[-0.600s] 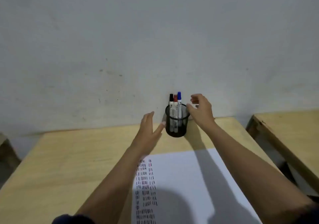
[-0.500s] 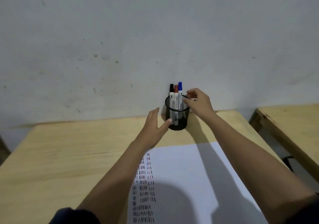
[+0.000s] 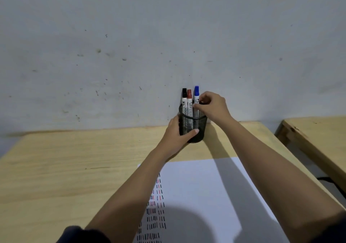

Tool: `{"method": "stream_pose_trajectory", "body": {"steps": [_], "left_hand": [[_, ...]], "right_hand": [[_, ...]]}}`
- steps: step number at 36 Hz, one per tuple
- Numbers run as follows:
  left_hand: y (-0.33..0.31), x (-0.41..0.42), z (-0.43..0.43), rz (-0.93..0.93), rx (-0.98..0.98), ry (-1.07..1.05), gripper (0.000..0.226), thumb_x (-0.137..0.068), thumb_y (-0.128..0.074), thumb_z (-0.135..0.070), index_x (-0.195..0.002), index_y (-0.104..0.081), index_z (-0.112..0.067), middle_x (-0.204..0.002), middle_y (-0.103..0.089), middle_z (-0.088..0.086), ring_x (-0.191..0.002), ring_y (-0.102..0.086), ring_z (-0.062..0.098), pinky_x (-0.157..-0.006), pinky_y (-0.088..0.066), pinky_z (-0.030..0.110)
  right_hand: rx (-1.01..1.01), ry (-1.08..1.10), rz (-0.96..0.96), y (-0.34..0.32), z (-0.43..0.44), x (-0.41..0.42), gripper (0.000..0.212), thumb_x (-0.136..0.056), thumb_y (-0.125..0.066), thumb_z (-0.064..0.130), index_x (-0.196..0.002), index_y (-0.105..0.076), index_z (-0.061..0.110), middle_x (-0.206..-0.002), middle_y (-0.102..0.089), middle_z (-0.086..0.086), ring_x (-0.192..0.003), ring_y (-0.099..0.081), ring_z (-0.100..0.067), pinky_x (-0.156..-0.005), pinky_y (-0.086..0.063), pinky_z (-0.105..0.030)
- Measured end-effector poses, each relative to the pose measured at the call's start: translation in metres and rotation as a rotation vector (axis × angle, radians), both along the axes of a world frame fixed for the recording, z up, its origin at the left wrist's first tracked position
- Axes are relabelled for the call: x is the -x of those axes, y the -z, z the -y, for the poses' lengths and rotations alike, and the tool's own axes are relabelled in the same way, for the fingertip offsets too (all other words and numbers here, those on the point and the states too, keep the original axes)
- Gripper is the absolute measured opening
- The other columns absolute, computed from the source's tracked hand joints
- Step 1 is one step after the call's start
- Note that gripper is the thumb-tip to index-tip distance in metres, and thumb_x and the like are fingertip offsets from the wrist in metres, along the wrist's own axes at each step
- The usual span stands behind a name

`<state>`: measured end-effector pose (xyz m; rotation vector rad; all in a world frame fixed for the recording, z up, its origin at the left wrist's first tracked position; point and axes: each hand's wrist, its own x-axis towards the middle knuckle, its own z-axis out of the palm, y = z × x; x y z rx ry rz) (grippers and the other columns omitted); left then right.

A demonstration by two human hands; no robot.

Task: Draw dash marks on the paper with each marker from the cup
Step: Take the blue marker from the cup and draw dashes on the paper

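Observation:
A black mesh cup (image 3: 201, 124) stands at the far edge of the wooden table, against the wall. Three markers stand upright in it: black cap (image 3: 184, 94), red cap (image 3: 189, 95), blue cap (image 3: 196, 93). My left hand (image 3: 176, 136) wraps around the cup's left side, thumb across its front. My right hand (image 3: 211, 105) pinches the blue marker's white barrel just above the rim. A white paper (image 3: 202, 190) lies in front of me, with columns of black and red dash marks along its left part.
The wooden table (image 3: 74, 167) runs to a grey, speckled wall (image 3: 168, 36). A second wooden table (image 3: 318, 136) stands to the right across a narrow gap. My forearms cross over the paper, and a shadow falls on its lower part.
My left hand went from open beside the cup to closed around it. My right hand moved in from the cup's right side and pinched the blue marker.

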<state>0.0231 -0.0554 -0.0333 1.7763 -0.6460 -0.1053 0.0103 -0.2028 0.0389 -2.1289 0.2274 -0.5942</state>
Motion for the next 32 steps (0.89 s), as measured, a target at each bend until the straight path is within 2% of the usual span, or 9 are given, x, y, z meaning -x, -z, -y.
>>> {"method": "stream_pose_trajectory", "body": {"steps": [2,7,12,15,17,22,26,29,32], "left_hand": [[-0.001,0.002,0.0,0.004,0.005,-0.006,0.064,-0.074,-0.069,-0.042,-0.13,-0.044,-0.024,-0.125,-0.056,0.0,-0.116,-0.053,0.016,-0.099,-0.047,0.045],[-0.001,0.003,0.0,0.031,-0.025,-0.044,0.06,-0.076,-0.07,-0.038,-0.128,-0.045,-0.022,-0.121,-0.05,0.003,-0.116,-0.051,0.018,-0.1,-0.046,0.042],[-0.002,0.009,0.002,0.017,-0.056,-0.144,0.059,-0.075,-0.073,-0.039,-0.125,-0.048,-0.018,-0.114,-0.045,0.004,-0.108,-0.051,0.015,-0.094,-0.044,0.029],[-0.005,0.015,0.003,-0.005,-0.057,-0.174,0.056,-0.075,-0.073,-0.038,-0.122,-0.051,-0.017,-0.11,-0.045,0.002,-0.102,-0.052,0.013,-0.088,-0.042,0.024],[-0.008,0.018,0.003,-0.022,-0.059,-0.198,0.054,-0.075,-0.073,-0.037,-0.12,-0.052,-0.015,-0.109,-0.045,0.002,-0.099,-0.052,0.013,-0.085,-0.04,0.022],[-0.017,0.029,0.005,-0.051,-0.06,-0.253,0.047,-0.079,-0.071,-0.03,-0.117,-0.055,-0.007,-0.114,-0.05,0.009,-0.103,-0.054,0.02,-0.084,-0.041,0.025],[-0.028,0.046,0.001,-0.054,-0.038,-0.293,0.044,-0.084,-0.066,-0.027,-0.12,-0.052,-0.006,-0.118,-0.048,0.01,-0.102,-0.051,0.017,-0.087,-0.04,0.026],[-0.038,0.064,-0.008,-0.052,0.068,-0.334,0.042,-0.087,-0.063,-0.025,-0.122,-0.051,-0.006,-0.115,-0.048,0.004,-0.095,-0.049,0.01,-0.082,-0.037,0.022],[-0.052,0.085,-0.026,-0.105,0.284,-0.337,0.034,-0.091,-0.057,-0.023,-0.121,-0.054,-0.006,-0.111,-0.058,0.006,-0.094,-0.057,0.013,-0.083,-0.046,0.028]], "right_hand": [[0.017,0.005,0.012,0.0,-0.001,0.0,0.011,-0.073,-0.073,0.011,-0.081,-0.065,0.01,-0.078,-0.065,-0.004,-0.071,-0.058,-0.013,-0.053,-0.041,-0.004],[-0.013,0.04,0.053,-0.002,-0.004,0.004,0.008,-0.072,-0.074,0.01,-0.078,-0.068,0.008,-0.079,-0.07,-0.01,-0.071,-0.06,-0.016,-0.066,-0.048,-0.02],[-0.032,0.037,0.14,-0.01,-0.007,0.015,0.011,-0.076,-0.073,0.017,-0.08,-0.064,0.012,-0.076,-0.064,-0.002,-0.07,-0.058,-0.012,-0.059,-0.042,-0.004],[-0.064,0.029,0.197,-0.019,-0.008,0.027,0.011,-0.078,-0.071,0.016,-0.082,-0.062,0.013,-0.079,-0.064,-0.003,-0.073,-0.06,-0.013,-0.06,-0.043,-0.002],[-0.081,0.015,0.251,-0.028,-0.011,0.037,0.008,-0.08,-0.069,0.015,-0.083,-0.062,0.015,-0.08,-0.065,-0.002,-0.075,-0.062,-0.013,-0.065,-0.046,-0.005],[-0.027,-0.058,0.382,-0.049,-0.022,0.067,0.009,-0.084,-0.063,0.011,-0.092,-0.061,0.014,-0.092,-0.066,-0.005,-0.086,-0.064,-0.017,-0.08,-0.051,-0.024],[0.064,-0.092,0.472,-0.057,-0.033,0.094,0.016,-0.086,-0.059,0.01,-0.102,-0.061,0.011,-0.096,-0.06,-0.004,-0.089,-0.061,-0.02,-0.083,-0.05,-0.028],[0.09,-0.12,0.454,-0.051,-0.039,0.114,0.019,-0.088,-0.058,0.011,-0.107,-0.06,0.01,-0.096,-0.054,-0.002,-0.084,-0.06,-0.018,-0.082,-0.051,-0.028],[0.11,-0.147,0.343,-0.037,-0.045,0.132,0.02,-0.089,-0.058,0.013,-0.108,-0.062,0.015,-0.094,-0.051,-0.002,-0.077,-0.057,-0.014,-0.078,-0.048,-0.027]]}}
